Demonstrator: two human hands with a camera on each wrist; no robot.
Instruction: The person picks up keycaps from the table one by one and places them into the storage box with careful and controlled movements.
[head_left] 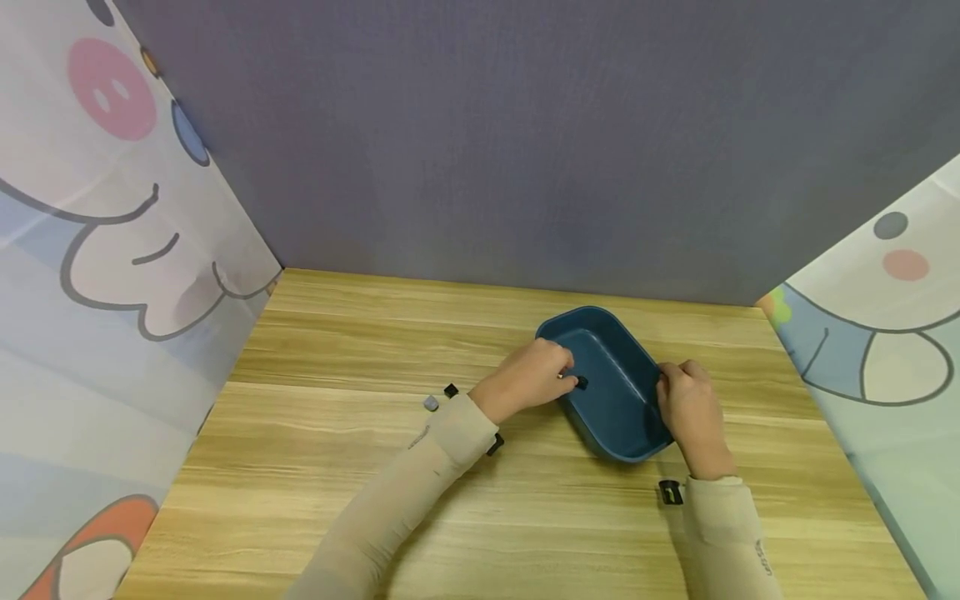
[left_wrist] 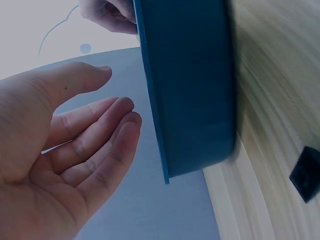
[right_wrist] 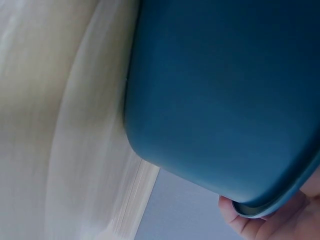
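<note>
A dark blue rectangular bin (head_left: 615,392) sits on the wooden table. My left hand (head_left: 528,379) is over its near-left rim, fingers relaxed and thumb apart. A small black piece (head_left: 582,382) shows inside the rim, just beyond those fingertips. In the left wrist view, the left hand (left_wrist: 90,155) holds nothing visible, with a gap between thumb and fingers. On the opposite side, my right hand (head_left: 690,404) grips the bin's rim. The right wrist view shows its fingers (right_wrist: 240,220) curled under the lip.
Left of the bin lie a small black cube (head_left: 451,390) and a grey cube (head_left: 431,403). Another black piece (head_left: 495,444) is partly hidden by the left sleeve. A black piece (head_left: 671,492) lies beside the right cuff. A grey wall (head_left: 510,150) bounds the table's back.
</note>
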